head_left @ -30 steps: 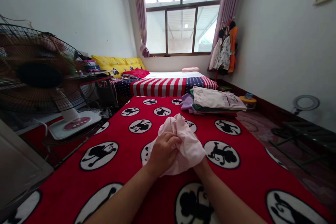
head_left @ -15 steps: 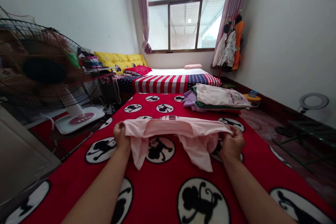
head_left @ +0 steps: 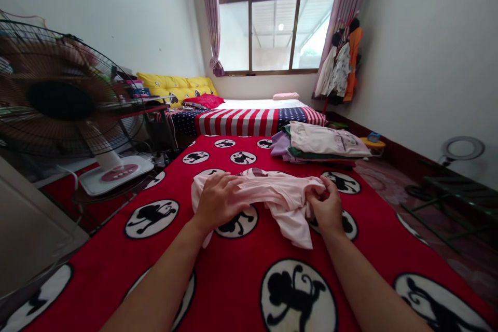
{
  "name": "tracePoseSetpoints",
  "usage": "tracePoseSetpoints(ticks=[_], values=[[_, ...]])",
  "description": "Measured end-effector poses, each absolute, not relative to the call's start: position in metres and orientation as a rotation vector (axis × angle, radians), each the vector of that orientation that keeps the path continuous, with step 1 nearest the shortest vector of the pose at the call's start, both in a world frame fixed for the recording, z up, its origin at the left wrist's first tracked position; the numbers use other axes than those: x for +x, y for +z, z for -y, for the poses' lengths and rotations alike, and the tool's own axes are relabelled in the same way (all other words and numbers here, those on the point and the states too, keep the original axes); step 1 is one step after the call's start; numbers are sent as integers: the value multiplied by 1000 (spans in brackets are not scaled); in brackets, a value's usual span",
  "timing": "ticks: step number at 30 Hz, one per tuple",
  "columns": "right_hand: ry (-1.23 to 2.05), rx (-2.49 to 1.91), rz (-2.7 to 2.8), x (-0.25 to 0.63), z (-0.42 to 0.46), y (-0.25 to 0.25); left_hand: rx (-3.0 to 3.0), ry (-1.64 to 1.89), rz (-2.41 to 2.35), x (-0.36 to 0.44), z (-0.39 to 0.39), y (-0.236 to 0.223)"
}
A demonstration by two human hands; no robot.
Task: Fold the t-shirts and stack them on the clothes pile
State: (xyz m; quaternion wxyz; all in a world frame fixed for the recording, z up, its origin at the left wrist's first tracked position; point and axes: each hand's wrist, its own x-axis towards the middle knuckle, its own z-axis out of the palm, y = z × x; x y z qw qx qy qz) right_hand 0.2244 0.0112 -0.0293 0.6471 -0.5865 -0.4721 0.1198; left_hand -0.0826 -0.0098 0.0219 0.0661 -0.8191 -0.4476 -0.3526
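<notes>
A pale pink garment (head_left: 278, 198) lies bunched on a red blanket (head_left: 241, 280) printed with black monkey figures in white circles. My left hand (head_left: 218, 201) rests flat on the garment's left part, fingers spread over the cloth. My right hand (head_left: 330, 208) pinches the garment's right end, fingers curled on the fabric. A loose flap of the pink cloth hangs down between my two hands.
A stack of folded clothes (head_left: 321, 142) sits at the blanket's far right. A standing fan (head_left: 58, 98) is close on the left. Behind lie a striped bed (head_left: 252, 116), yellow cushions (head_left: 175, 85), hung clothes (head_left: 342, 62) and a ring lamp (head_left: 462, 150).
A second ago both hands held the pink garment bunched together. They pulled it wide apart, then lowered it onto the blanket and came closer, the left hand now lying flat on it.
</notes>
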Motion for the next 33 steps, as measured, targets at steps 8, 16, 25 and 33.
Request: tracePoseSetpoints(ticks=[8,16,25,33], values=[[50,-1518,1371,221,-7,-25,-2422,-715,1587,-96,-1,9],[33,-1668,1695,213,1,-17,-2125,-669,1952,-109,-8,-2],[-96,-1699,1772,211,4,-15,-2245,-415,2048,-102,-5,0],[-78,-1664,1741,212,0,-22,-2184,-463,2012,-98,-2,-1]])
